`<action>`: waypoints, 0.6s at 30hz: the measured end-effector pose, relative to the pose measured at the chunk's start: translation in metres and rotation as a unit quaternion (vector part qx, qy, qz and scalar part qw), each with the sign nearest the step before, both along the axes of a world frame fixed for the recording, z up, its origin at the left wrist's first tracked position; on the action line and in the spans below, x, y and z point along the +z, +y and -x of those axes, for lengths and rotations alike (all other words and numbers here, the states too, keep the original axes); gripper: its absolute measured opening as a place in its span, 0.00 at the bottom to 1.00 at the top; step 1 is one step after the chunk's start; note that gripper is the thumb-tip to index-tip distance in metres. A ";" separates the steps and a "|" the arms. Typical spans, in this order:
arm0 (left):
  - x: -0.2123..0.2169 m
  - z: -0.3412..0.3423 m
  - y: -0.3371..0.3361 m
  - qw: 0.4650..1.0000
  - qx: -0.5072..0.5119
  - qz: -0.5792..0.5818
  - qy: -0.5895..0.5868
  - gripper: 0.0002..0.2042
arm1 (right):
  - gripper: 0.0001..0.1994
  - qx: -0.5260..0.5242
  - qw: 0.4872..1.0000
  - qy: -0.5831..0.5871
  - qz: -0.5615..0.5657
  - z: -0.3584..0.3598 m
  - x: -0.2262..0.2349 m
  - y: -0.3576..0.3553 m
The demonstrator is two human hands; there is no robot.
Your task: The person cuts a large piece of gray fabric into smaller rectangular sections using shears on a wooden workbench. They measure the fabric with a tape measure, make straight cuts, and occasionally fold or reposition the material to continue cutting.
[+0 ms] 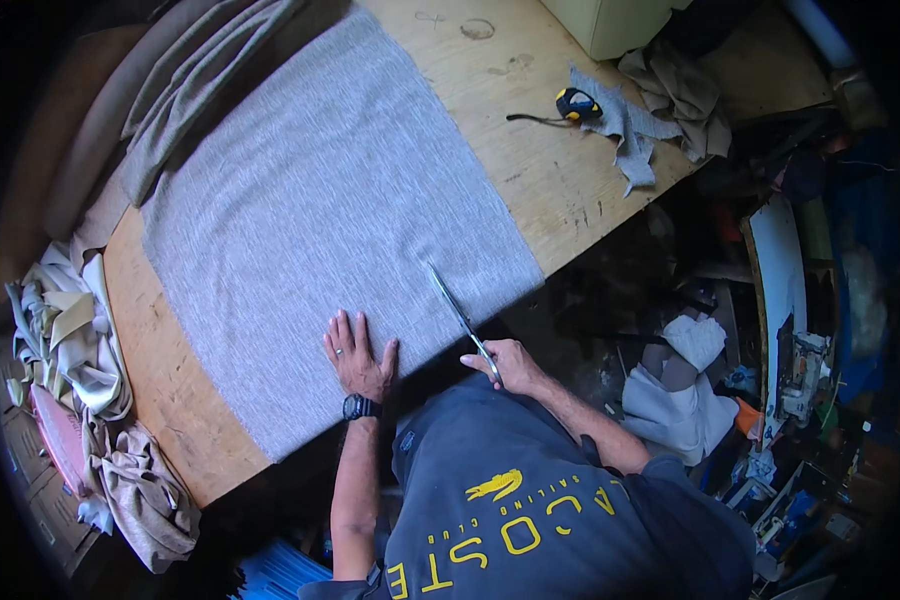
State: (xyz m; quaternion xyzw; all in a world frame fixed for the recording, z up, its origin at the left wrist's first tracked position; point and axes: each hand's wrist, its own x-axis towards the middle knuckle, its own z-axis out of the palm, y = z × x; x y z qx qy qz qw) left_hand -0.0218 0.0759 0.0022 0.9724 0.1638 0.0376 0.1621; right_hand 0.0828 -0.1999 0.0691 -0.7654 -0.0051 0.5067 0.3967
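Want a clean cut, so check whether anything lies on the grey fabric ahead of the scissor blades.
Nothing visible does. Ahead of the scissors in the right hand, the grey fabric lies bare. The left hand presses it down off to the side; the tape measure sits off the cloth.

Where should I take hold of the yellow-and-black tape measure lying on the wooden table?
Grip the yellow-and-black tape measure across its compact case, coming from above. Its dark tape tail trails out to the left, and a grey fabric scrap touches its right side, so the top is freest.
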 end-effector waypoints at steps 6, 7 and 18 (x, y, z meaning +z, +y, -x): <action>0.002 -0.002 0.001 1.000 -0.001 0.001 -0.011 0.38 | 0.29 0.034 0.990 -0.136 -0.004 -0.030 -0.015 0.028; 0.002 -0.002 0.001 1.000 -0.001 0.000 -0.013 0.38 | 0.29 0.040 0.993 -0.110 0.001 -0.034 -0.014 0.031; 0.003 -0.003 0.001 1.000 0.004 0.007 -0.006 0.38 | 0.30 0.011 0.993 -0.115 -0.026 -0.065 -0.018 0.062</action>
